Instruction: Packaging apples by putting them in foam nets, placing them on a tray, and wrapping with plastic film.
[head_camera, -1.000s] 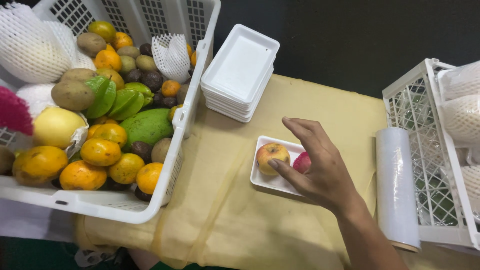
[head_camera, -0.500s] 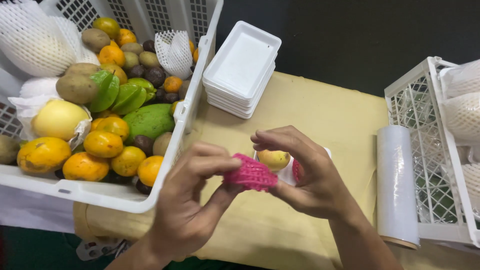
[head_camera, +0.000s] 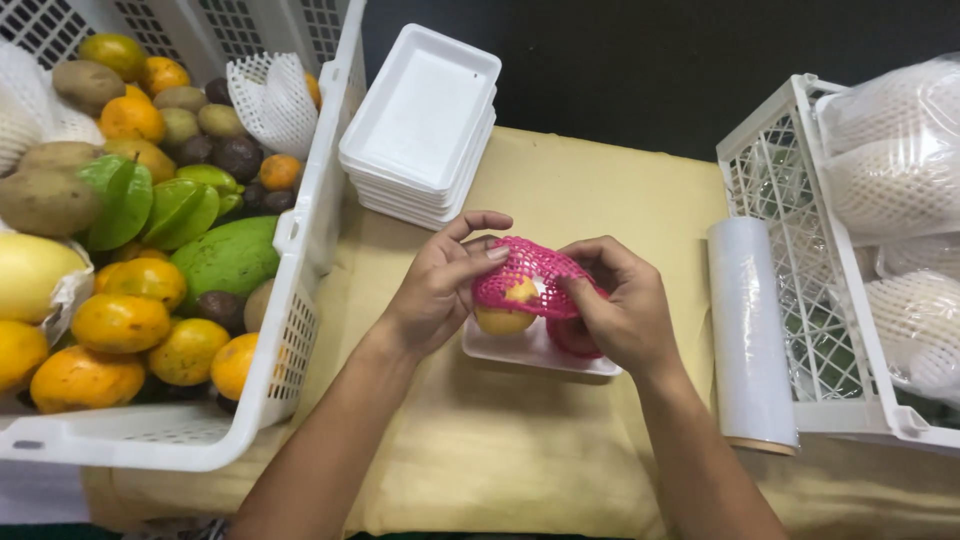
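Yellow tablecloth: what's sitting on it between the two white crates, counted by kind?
Stacks of empty white foam trays: 1
Single white foam tray holding fruit: 1
Yellow-red apples: 1
Pink foam net sleeves: 2, one stretched over the apple by the left hand and right hand, one beneath the right hand
Rolls of clear cling film: 1
Total: 6

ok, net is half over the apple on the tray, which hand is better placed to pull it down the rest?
Probably left. The left hand pinches the pink net on the side where the apple is bare, above the tray. The right hand grips the far side, already covered.
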